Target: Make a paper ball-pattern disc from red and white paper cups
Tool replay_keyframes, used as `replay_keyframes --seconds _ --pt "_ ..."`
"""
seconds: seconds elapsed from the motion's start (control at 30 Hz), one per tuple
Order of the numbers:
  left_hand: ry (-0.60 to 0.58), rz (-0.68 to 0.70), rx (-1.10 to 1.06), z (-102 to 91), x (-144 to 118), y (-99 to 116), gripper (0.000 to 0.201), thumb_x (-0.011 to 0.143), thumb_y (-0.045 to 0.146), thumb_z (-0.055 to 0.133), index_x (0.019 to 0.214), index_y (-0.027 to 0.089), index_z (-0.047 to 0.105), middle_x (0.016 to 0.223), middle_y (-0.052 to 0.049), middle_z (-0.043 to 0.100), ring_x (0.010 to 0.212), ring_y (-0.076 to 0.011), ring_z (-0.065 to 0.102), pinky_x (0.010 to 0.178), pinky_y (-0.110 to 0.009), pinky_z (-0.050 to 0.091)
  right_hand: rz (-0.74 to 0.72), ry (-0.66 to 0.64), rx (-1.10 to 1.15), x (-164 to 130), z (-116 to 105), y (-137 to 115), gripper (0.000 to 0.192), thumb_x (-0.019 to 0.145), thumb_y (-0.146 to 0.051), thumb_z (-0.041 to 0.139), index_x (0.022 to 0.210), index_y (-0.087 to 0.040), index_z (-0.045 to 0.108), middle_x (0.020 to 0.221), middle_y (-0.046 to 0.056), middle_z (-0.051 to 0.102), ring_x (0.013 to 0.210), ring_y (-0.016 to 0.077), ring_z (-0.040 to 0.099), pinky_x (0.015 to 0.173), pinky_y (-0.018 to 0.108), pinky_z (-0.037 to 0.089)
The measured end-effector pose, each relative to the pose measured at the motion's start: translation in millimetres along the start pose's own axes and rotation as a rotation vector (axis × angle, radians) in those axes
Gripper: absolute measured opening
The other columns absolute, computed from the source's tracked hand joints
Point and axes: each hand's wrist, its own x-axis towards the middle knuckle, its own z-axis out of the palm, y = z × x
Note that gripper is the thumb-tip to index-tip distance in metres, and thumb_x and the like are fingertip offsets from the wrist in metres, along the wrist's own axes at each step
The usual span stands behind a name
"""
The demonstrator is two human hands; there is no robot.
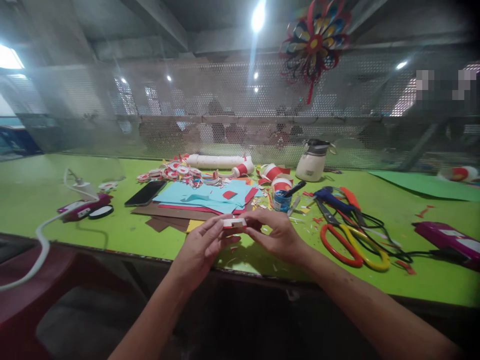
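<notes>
Hands (202, 247) (279, 235) at table edge (123, 250)

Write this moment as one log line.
left hand: pinches paper strip | right hand: pinches same strip | below: green table | nearby: scissors

Paper sheets (204, 200) laid centrally on the table (37, 190), phone (145, 193) placed to their left, scissors (352, 240) to the right (cables alongside), jug (313, 161) set behind.
</notes>
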Motion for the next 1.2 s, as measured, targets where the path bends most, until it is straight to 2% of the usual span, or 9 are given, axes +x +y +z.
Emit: replay_keyframes --seconds 0.23,0.43,0.57,0.77,0.9,1.03,1.13,1.2 --pt "-0.005 -0.02 -0.009 -5.1 1.7 -3.3 0.027 0.087 0.027 0.058 0.111 0.016 0.063 0.111 -0.011 0.069 0.094 -0.0181 0.067 0.089 -0.03 0.051 0.057 -0.025 0.091 1.8 -1.4 -6.5 0.019 0.081 -0.015 0.061 0.1 -0.017 0.065 0.072 0.001 0.066 0.06 0.011 0.057 0.057 0.023 0.049" --pt "0.029 0.02 -0.031 -3.1 0.7 -1.9 0.04 0.08 0.022 0.067 0.119 0.017 0.059 0.119 -0.011 0.065 0.106 -0.0212 0.062 0.093 -0.032 0.049 0.119 -0.042 0.203 4.7 -4.7 -14.0 0.03 0.08 -0.012 0.056 0.109 -0.016 0.061 0.072 0.0 0.063 0.062 0.0112 0.058 0.06 0.025 0.051" --pt "0.071 0.034 0.018 -3.3 -0.9 -1.9 0.052 0.072 0.021 0.075 0.122 0.02 0.058 0.117 -0.009 0.066 0.102 -0.0208 0.065 0.09 -0.029 0.05 0.157 -0.044 0.204 4.8 -4.7 -13.3 0.03 0.08 -0.012 0.055 0.109 -0.017 0.06 0.073 0.0 0.064 0.065 0.0121 0.059 0.063 0.026 0.052" --pt "0.064 0.035 0.045 -5.6 -2.0 -2.3 0.053 0.071 0.02 0.075 0.122 0.02 0.059 0.114 -0.009 0.068 0.099 -0.0196 0.066 0.089 -0.027 0.05 0.196 -0.015 0.193 4.4 -3.3 -9.2 0.029 0.08 -0.016 0.056 0.109 -0.014 0.06 0.075 0.003 0.065 0.067 0.0133 0.061 0.064 0.027 0.052" --pt "0.107 0.059 0.104 -2.8 -2.8 -5.2 0.059 0.067 0.02 0.077 0.123 0.019 0.056 0.119 -0.01 0.065 0.104 -0.0211 0.063 0.091 -0.03 0.05 0.239 0.037 0.051 4.3 -0.6 0.9 0.026 0.081 -0.018 0.054 0.106 -0.014 0.062 0.071 0.002 0.065 0.06 0.0124 0.06 0.058 0.025 0.05" --pt "0.176 0.244 0.357 2.3 -4.5 -14.7 0.055 0.066 0.022 0.077 0.118 0.019 0.06 0.123 -0.01 0.058 0.114 -0.0249 0.057 0.095 -0.035 0.048 0.275 0.08 -0.072 3.7 2.5 14.0 0.021 0.083 -0.018 0.052 0.098 -0.014 0.066 0.065 0.001 0.064 0.053 0.0118 0.057 0.054 0.024 0.046" --pt "0.201 0.45 0.601 3.8 -6.4 -19.6 0.047 0.069 0.021 0.074 0.114 0.023 0.063 0.124 -0.008 0.053 0.118 -0.024 0.052 0.098 -0.033 0.046 0.272 0.068 -0.143 3.4 3.8 19.1 0.019 0.082 -0.017 0.053 0.093 -0.015 0.068 0.071 0.003 0.069 0.057 0.0128 0.057 0.056 0.025 0.044" --pt "0.215 0.52 0.707 0.1 -7.9 -17.2 0.046 0.071 0.023 0.072 0.116 0.025 0.063 0.124 -0.008 0.053 0.118 -0.0236 0.052 0.097 -0.033 0.046 0.267 0.05 -0.174 3.2 4.4 20.1 0.019 0.082 -0.017 0.052 0.091 -0.016 0.069 0.071 0.003 0.069 0.057 0.013 0.057 0.056 0.025 0.043"
